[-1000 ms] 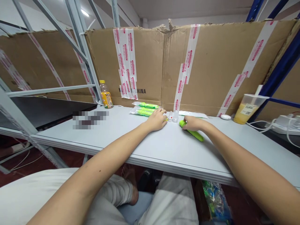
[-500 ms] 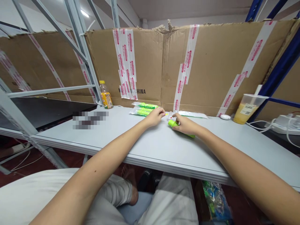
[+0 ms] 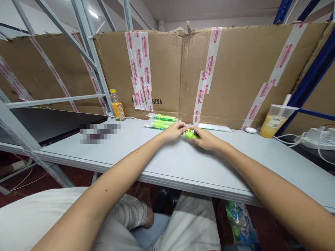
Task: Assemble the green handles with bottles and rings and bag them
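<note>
My right hand (image 3: 205,138) is closed round a bright green tube-like piece (image 3: 190,135), whose rounded end sticks out toward the left; most of its length is hidden by the fingers. My left hand (image 3: 175,131) is pinched shut at that end, its fingertips against a small yellow piece (image 3: 188,130) that meets the green one. The yellow piece's full shape is too small to make out. Just behind my left hand lie clear plastic packets (image 3: 159,123) with green items inside. A flat, clear-wrapped white packet (image 3: 216,127) rests behind my right hand.
A juice bottle (image 3: 118,108) stands at the back left of the grey table (image 3: 157,160). At the right are a drink cup with straw (image 3: 273,122), a small white case (image 3: 250,130) and a power strip (image 3: 318,139). Taped cardboard (image 3: 167,69) walls off the back.
My right hand has tilted the green piece and brought its end leftward and up to my left fingertips. The yellow piece now sits against the green end.
</note>
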{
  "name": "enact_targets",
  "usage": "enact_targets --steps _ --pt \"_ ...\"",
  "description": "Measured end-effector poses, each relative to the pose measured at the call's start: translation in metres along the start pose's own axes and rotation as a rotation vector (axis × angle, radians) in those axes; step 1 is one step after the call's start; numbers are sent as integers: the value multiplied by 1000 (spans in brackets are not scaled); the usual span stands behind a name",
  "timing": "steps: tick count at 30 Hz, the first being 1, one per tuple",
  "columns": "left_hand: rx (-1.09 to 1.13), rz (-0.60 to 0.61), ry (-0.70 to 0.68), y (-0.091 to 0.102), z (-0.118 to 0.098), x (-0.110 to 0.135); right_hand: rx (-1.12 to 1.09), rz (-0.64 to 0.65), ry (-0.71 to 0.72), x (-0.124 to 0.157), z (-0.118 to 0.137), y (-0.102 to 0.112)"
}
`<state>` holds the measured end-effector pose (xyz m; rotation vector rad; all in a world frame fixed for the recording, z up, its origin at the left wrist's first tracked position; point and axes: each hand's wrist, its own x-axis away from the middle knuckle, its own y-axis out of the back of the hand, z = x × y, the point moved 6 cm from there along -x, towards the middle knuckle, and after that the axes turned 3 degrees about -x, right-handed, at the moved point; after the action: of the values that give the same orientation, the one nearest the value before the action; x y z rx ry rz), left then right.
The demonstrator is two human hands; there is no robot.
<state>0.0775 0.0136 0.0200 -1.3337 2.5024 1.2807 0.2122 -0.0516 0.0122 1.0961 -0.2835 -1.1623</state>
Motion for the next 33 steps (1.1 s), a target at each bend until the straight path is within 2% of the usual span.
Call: enact_targets --steps 8,15,22,26,33 --pt "133 71 111 -4 0 4 -34 12 29 2 4 3" --pt "224 102 52 -1 -11 6 -108 25 38 2 6 2" --pt "250 171 125 -4 -6 9 -69 12 0 1 5 5" --pt "257 107 81 0 -8 7 -47 -60 -90 0 4 9" --pt "302 32 40 4 -14 2 -421 -90 -407 -2 -3 1"
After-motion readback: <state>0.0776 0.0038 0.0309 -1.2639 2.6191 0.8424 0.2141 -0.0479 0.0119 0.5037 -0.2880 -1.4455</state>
